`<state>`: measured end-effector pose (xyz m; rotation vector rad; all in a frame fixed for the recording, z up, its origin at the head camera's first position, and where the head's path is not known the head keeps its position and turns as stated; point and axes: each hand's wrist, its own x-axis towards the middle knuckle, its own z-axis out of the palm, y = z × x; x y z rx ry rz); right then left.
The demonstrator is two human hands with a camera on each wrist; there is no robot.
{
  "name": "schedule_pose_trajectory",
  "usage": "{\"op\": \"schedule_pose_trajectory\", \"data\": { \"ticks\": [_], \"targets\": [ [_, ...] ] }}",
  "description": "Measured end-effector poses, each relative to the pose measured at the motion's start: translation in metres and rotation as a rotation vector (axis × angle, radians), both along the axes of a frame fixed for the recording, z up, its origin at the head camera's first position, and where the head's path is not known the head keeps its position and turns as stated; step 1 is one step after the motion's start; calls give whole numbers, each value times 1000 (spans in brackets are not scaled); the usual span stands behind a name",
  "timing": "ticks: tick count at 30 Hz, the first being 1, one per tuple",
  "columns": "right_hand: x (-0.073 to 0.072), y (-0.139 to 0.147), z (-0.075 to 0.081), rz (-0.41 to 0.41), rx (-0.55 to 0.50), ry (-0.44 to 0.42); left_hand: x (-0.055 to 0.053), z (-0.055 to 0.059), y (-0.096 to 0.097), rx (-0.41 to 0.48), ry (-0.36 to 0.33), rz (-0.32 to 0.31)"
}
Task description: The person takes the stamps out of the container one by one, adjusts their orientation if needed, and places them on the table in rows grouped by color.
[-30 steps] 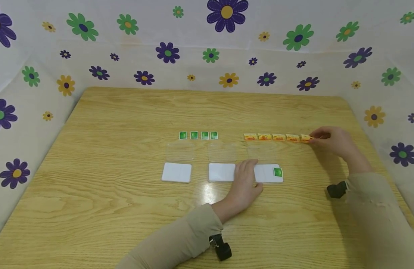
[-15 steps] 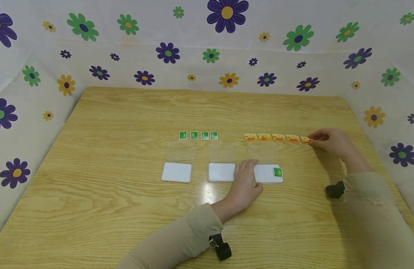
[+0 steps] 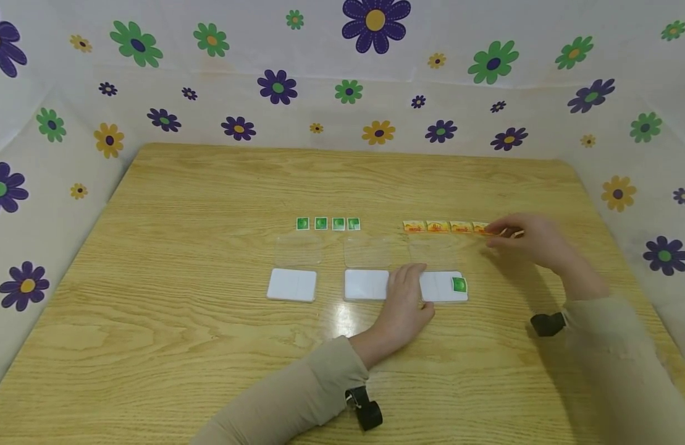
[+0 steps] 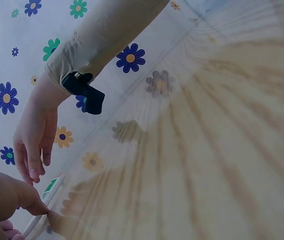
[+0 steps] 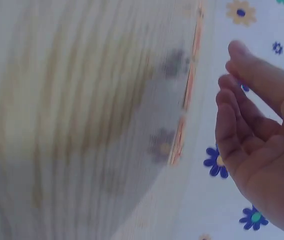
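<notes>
My left hand (image 3: 404,309) holds the right-hand flat white rectangular piece (image 3: 438,287), its fingers over the left part and the thumb by the near edge. A small green square (image 3: 459,285) lies on that piece's right end. In the left wrist view the thumb (image 4: 34,202) touches an edge. Over the right end of a row of small orange-and-yellow printed pieces (image 3: 461,227) hovers my right hand (image 3: 533,242), hiding the end of the row. The right wrist view shows this hand (image 5: 267,135) with loosely bent fingers and nothing visible between them, apart from the orange row (image 5: 193,60).
Two more white pieces, one in the middle (image 3: 366,285) and one at the left (image 3: 291,285), lie in line. Behind them are three clear rectangular panels, one at the left (image 3: 299,250). Several green squares (image 3: 321,223) form a row further back. A flowered cloth (image 3: 197,105) borders the table.
My right hand, which was touching the last orange piece, has lifted off and shifted left over the row's end. That last piece was nudged slightly toward me earlier. The left hand stays put.
</notes>
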<state>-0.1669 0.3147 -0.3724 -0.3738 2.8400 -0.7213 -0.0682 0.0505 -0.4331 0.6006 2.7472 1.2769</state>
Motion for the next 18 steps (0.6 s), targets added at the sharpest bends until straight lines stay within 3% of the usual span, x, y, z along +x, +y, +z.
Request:
{"op": "schedule_pose_trajectory", "data": {
  "ticks": [8,18],
  "targets": [
    [24,-32,-7,177,-62,-32,0,1,0,-3,-12,4],
    [39,-45,-9,107,-11,-118,0,1,-1,6,-10,-5]
  ]
}}
